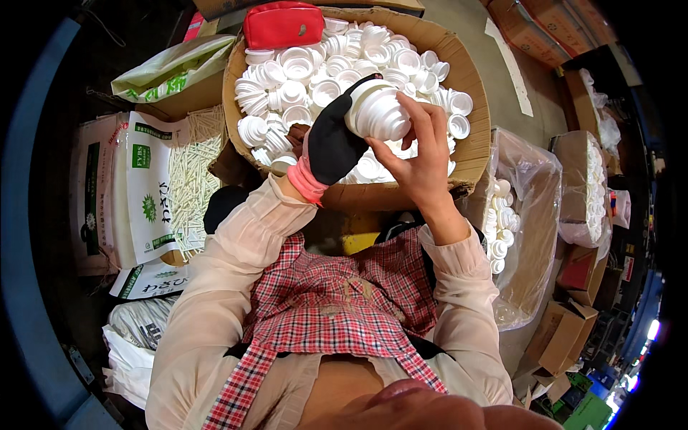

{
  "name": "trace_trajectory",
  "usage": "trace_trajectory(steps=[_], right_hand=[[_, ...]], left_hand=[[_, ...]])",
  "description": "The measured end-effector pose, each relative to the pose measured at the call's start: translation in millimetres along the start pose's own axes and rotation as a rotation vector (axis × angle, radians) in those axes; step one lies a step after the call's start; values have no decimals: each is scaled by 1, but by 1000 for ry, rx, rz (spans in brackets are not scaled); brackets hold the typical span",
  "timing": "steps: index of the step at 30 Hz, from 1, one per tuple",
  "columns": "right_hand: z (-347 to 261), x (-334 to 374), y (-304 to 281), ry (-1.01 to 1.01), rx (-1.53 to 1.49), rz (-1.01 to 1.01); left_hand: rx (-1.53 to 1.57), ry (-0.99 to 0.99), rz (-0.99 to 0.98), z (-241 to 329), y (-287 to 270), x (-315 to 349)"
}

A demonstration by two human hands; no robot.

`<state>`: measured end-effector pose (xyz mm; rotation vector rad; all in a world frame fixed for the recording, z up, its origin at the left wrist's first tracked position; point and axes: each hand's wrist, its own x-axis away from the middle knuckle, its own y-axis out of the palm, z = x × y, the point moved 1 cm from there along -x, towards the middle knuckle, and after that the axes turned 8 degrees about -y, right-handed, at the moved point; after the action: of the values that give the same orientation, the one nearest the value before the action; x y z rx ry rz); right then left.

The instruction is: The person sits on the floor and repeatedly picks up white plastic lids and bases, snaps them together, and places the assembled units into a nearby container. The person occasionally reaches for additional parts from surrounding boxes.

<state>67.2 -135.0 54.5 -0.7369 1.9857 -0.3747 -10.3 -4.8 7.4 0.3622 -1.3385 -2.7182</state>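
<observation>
A white round plastic piece with stepped rings (380,111) is held up over the heap. My left hand (335,143), in a black glove with a pink cuff at the wrist, grips its left side. Bare fingers of my right hand (423,161) curl round the right side, the thumb pressed to its lower edge. Below and beyond both hands, many similar white plastic pieces (297,63) fill a large cardboard box (474,100). The gloved fingertips are partly hidden behind the held piece.
A red pouch (283,27) rests at the box's far left rim. To the left, thin pale sticks (192,161) lie beside a printed white bag (149,190). On the right, a clear plastic liner (527,236) surrounds more white pieces (504,222). Cardboard cartons (562,337) stand farther right.
</observation>
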Motion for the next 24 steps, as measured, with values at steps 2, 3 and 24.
trace_trajectory(steps=[2,3,24], right_hand=[[-1,1,2,5,-1,-9],[-1,1,2,7,12,-13],[12,-3,3,259,-363,167]], left_hand=[[-47,3,12,-2,-1,0],[-5,9,12,-2,-1,0],[-354,1,158,11,21,3]])
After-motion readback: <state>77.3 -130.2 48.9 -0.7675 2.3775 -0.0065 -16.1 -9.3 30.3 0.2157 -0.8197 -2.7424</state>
